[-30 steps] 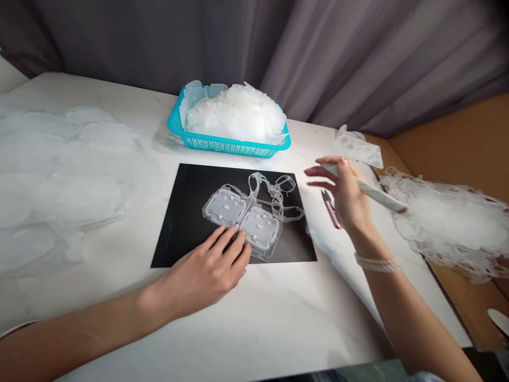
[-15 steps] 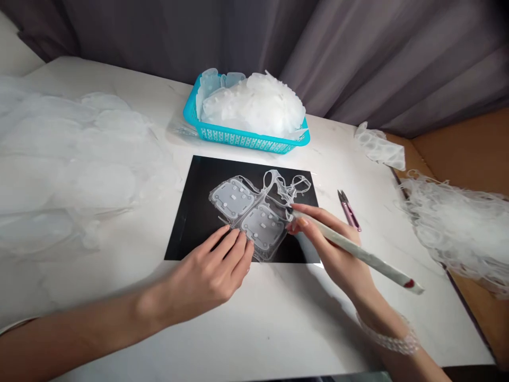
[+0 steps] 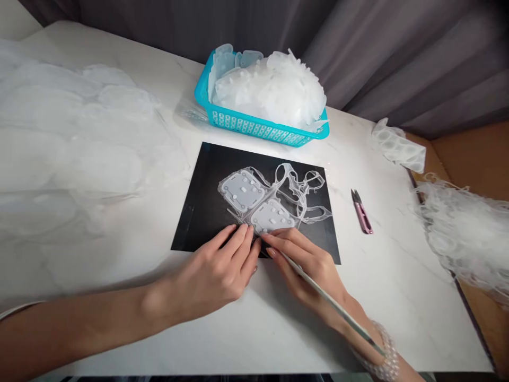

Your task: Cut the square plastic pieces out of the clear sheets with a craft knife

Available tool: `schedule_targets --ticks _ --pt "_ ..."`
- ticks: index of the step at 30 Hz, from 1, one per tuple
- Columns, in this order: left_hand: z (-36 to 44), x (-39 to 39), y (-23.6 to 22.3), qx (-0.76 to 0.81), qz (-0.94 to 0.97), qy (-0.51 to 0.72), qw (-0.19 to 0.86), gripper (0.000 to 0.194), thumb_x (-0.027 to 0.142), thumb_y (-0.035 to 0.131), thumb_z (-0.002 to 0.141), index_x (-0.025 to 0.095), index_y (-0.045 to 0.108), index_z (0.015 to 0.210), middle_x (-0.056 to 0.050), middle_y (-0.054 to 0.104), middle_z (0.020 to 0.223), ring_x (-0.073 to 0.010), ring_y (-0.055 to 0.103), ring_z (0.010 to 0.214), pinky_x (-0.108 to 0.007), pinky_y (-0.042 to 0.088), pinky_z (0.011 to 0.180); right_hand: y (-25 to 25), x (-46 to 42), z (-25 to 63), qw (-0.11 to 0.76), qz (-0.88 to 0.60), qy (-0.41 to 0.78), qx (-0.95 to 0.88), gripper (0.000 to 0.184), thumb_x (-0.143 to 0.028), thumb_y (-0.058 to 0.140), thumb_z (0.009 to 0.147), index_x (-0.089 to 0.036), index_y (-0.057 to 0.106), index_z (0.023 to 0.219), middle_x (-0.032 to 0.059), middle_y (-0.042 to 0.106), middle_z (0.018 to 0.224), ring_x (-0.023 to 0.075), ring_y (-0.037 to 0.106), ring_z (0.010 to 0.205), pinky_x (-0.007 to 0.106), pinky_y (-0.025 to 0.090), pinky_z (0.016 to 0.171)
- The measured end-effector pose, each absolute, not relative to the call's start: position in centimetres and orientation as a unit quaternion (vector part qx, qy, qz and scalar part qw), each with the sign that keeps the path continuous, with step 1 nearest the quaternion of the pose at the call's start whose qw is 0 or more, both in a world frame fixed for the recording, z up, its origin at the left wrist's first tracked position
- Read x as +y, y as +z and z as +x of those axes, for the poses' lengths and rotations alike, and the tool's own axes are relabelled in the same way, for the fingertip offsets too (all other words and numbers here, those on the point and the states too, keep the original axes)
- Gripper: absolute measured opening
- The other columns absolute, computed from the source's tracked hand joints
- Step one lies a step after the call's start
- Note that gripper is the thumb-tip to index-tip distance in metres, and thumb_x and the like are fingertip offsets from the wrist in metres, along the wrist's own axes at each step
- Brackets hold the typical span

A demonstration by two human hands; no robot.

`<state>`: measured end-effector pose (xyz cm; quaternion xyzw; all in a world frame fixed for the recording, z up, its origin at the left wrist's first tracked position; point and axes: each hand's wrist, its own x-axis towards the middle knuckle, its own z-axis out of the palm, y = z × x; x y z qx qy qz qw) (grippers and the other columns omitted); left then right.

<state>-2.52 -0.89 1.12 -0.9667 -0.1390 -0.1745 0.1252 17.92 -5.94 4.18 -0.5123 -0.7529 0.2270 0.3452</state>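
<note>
A translucent silicone sheet (image 3: 268, 192) with two rounded, studded pads lies on a black mat (image 3: 194, 212). Loose thin strips of it trail to the right. My left hand (image 3: 222, 265) has its fingers stretched out, the tips pressing on the sheet's near edge. Close beside them, my right hand (image 3: 306, 265) is closed around long pale tweezers (image 3: 334, 303), pen-fashion. Their tip points at the near edge of the lower pad, where the fingers hide it. Whether the tip grips any silicone cannot be seen.
Behind the mat stands a turquoise basket (image 3: 258, 126) heaped with pale silicone pieces. Large translucent sheets (image 3: 79, 143) cover the left side. Pink thread snips (image 3: 361, 213) lie right of the mat. A tangled pile of scraps (image 3: 469, 233) and a crumpled piece (image 3: 400, 146) are farther right.
My right hand has moved left and nearer with the tweezers, from the right side of the sheet to its near edge. A strip now spreads out at the right. My left hand stays on the sheet.
</note>
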Motion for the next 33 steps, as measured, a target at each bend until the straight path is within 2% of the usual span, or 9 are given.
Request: schedule_targets --ticks 6,13,21,27,33 --pt "-2.7 -0.9 1.0 -0.124 -0.97 -0.155 0.137 0.043 0.023 0.059 0.092 -0.004 0.06 0.125 -0.025 0.068 0.122 -0.0352 0.064 0.115 -0.047 0.05 0.101 4.4 -5.9 17.7 0.314 -0.509 0.217 -0.772 0.032 -0.004 0.052 0.094 -0.017 0.065 0.12 0.0117 0.068 0.099 0.0205 0.068 0.096 0.035 0.062 0.079" --pt "-2.7 -1.0 1.0 -0.125 -0.969 -0.158 0.141 0.042 0.023 0.059 0.092 -0.004 0.061 0.124 -0.025 0.069 0.121 -0.0359 0.065 0.115 -0.049 0.049 0.101 3.8 -6.0 17.3 0.304 -0.51 0.185 -0.783 0.034 -0.003 0.05 0.094 -0.017 0.06 0.124 0.0109 0.066 0.097 0.0212 0.066 0.096 0.036 0.063 0.079" --pt "-2.6 -1.2 1.0 -0.133 -0.968 -0.172 0.125 0.042 0.022 0.063 0.088 -0.005 0.062 0.121 -0.027 0.068 0.122 -0.0376 0.064 0.116 -0.048 0.051 0.101 3.4 -6.6 17.1 0.284 -0.51 0.134 -0.801 0.029 0.0 0.053 0.092 -0.008 0.061 0.119 0.0146 0.067 0.095 0.0252 0.065 0.099 0.039 0.062 0.086" --pt "-2.5 -1.1 1.1 -0.141 -0.967 -0.174 0.123 0.043 0.022 0.062 0.089 -0.005 0.061 0.121 -0.027 0.068 0.123 -0.037 0.064 0.116 -0.048 0.052 0.101 3.2 -7.3 17.3 0.273 -0.509 0.138 -0.805 0.044 0.001 0.05 0.092 -0.014 0.052 0.133 0.0117 0.065 0.096 0.0258 0.065 0.104 0.046 0.059 0.095" --pt "-2.6 -1.3 0.9 -0.145 -0.968 -0.161 0.124 0.052 0.025 0.061 0.089 -0.006 0.055 0.131 -0.027 0.066 0.127 -0.0365 0.063 0.119 -0.047 0.05 0.104 4.0 -8.2 18.0 0.265 -0.514 0.143 -0.803 0.05 0.001 0.045 0.092 -0.017 0.05 0.138 0.0112 0.064 0.094 0.0286 0.065 0.111 0.044 0.063 0.087"
